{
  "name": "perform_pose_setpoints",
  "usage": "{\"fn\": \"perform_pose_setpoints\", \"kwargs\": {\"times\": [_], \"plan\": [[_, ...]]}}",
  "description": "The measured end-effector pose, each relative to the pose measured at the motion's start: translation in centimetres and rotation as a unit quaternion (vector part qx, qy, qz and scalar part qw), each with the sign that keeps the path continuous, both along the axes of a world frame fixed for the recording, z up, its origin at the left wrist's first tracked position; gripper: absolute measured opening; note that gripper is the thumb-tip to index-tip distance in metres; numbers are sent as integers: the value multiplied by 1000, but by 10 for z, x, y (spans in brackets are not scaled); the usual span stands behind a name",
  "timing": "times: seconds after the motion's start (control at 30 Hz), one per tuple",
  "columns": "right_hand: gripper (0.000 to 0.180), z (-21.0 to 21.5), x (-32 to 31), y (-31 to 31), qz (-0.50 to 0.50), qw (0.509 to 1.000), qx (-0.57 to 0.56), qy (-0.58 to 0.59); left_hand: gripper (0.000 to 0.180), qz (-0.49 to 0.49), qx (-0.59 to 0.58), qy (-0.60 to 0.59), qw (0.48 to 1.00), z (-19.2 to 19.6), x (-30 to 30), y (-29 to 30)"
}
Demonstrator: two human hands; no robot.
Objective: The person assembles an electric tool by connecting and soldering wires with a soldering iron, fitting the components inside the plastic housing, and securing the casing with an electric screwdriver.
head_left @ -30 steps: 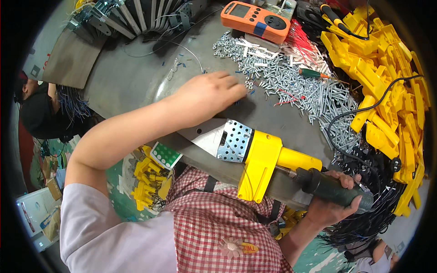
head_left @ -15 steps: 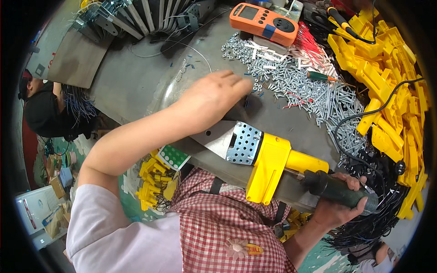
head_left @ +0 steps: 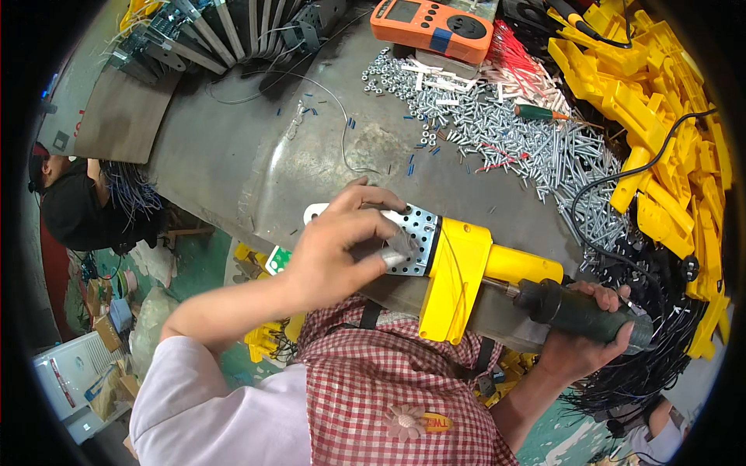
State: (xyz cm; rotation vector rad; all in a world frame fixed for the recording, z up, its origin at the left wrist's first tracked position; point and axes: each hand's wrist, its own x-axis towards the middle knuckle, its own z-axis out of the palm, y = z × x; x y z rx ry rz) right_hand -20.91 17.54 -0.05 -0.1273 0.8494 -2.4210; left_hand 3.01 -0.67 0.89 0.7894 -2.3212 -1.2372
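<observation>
Head view, and what I've got is one yellow heating tool [head_left: 466, 268] lying along the near edge of the grey table [head_left: 233, 155], its perforated metal plate [head_left: 408, 237] pointing left and its dark green handle [head_left: 583, 311] sticking out past the edge on the right. My right hand [head_left: 579, 342] has its fingers wrapped tight around that handle. My left hand [head_left: 342, 252] sits on the plate, fingers curled and pinching a small grey piece [head_left: 396, 252] against it; can't make out what that piece is.

Open room is all to the left: the bare stretch of table above and left of the plate has only a thin wire [head_left: 342, 132] and a few blue bits.

Right side is crowded. A big spread of silver screws [head_left: 513, 140] sits just beyond the tool, one green-handled screwdriver [head_left: 540, 113] lying in it, one orange multimeter [head_left: 431, 27] at the far edge. A heap of yellow plastic parts [head_left: 660, 116] runs down the right edge, too many to count, with a black cable [head_left: 622, 175] looping over it.
</observation>
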Motion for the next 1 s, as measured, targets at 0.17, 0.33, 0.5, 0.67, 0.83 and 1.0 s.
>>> {"fn": "perform_pose_setpoints", "kwargs": {"times": [0.17, 0.33, 0.5, 0.67, 0.83, 1.0], "plan": [[39, 1, 0, -3, 15, 999, -25, -16, 22, 4, -32, 3, 999, -12, 2, 13], [35, -2, -1, -4, 29, 998, -46, -15, 20, 1, -46, 27, 999, -19, 3, 15], [36, -1, 0, -7, 26, 998, -47, -31, 20, 22, -40, 40, 998, -22, 3, 15], [35, -4, 0, -7, 35, 998, -53, -28, 25, 15, -75, 52, 996, -22, 4, 16], [38, -3, 0, -6, 25, 999, -18, -33, 34, 27, -138, 42, 989, -16, 1, 14], [44, -11, -7, 2, 88, 993, -74, -35, 39, -16, -166, 29, 986, -26, 3, 14]]}}
